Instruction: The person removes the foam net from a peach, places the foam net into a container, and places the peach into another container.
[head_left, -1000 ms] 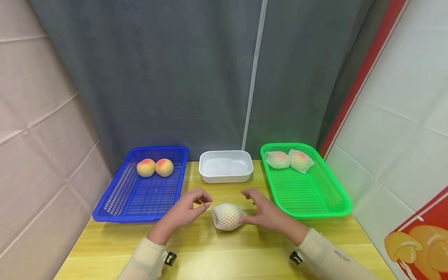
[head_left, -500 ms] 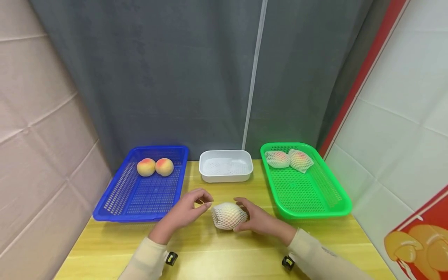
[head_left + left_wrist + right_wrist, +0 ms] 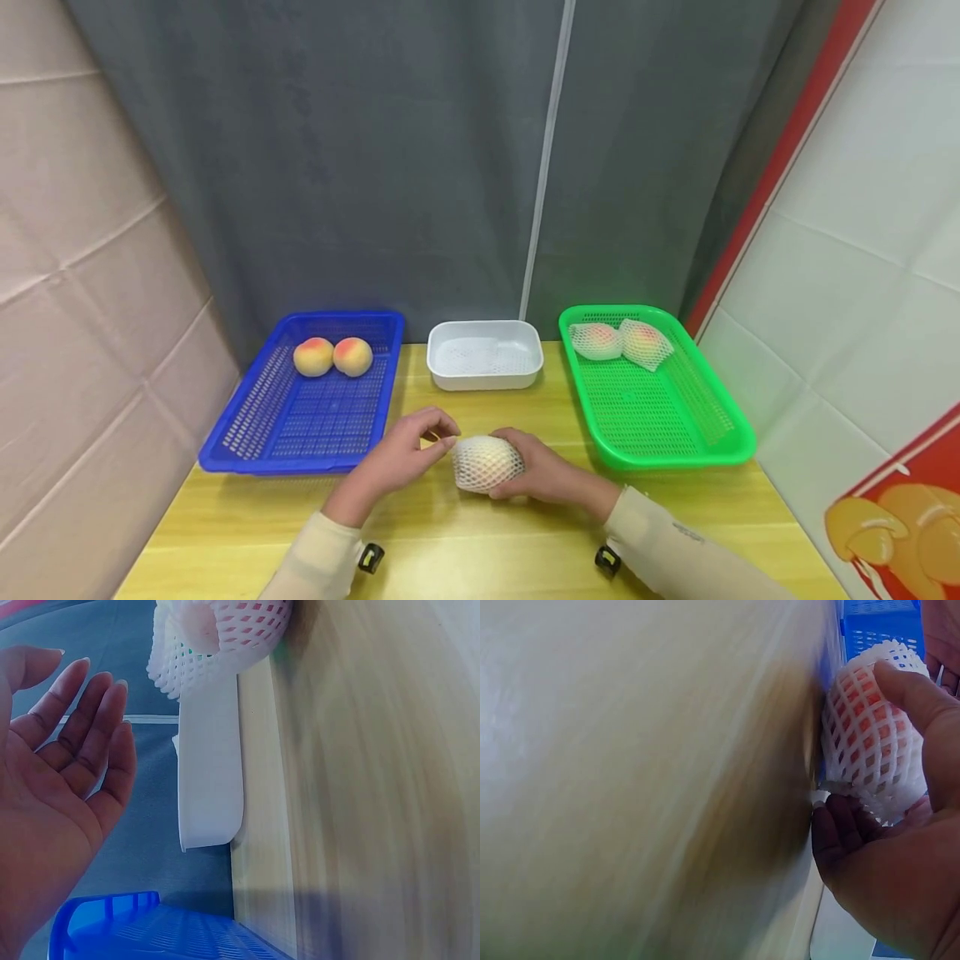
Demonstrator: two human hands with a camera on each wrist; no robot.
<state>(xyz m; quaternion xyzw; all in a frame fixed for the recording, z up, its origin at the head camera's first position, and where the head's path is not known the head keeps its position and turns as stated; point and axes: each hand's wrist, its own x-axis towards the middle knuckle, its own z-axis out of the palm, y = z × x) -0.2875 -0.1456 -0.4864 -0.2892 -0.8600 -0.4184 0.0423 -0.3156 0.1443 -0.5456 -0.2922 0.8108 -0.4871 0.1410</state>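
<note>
A peach in a white foam net [image 3: 486, 463] is at the front middle of the table. My right hand [image 3: 542, 470] grips it from the right, thumb on the near side and fingers round the far side. In the right wrist view, red skin shows through the mesh of the netted peach [image 3: 877, 731]. My left hand [image 3: 408, 450] is just left of it, fingers loosely bent, fingertips close to the net's left end. Nothing lies in that left hand [image 3: 64, 757] in the left wrist view, where the net's end gapes towards it.
Behind on the left, a blue basket [image 3: 330, 433] holds two bare peaches [image 3: 333, 357]. A white plastic tray [image 3: 484, 382] stands at the back middle. The green basket [image 3: 652, 417] on the right bears two netted peaches [image 3: 622, 342]. A grey curtain [image 3: 360, 167] hangs behind the table.
My right hand has moved left onto the netted peach and its fingers have closed round it. The left hand has barely moved.
</note>
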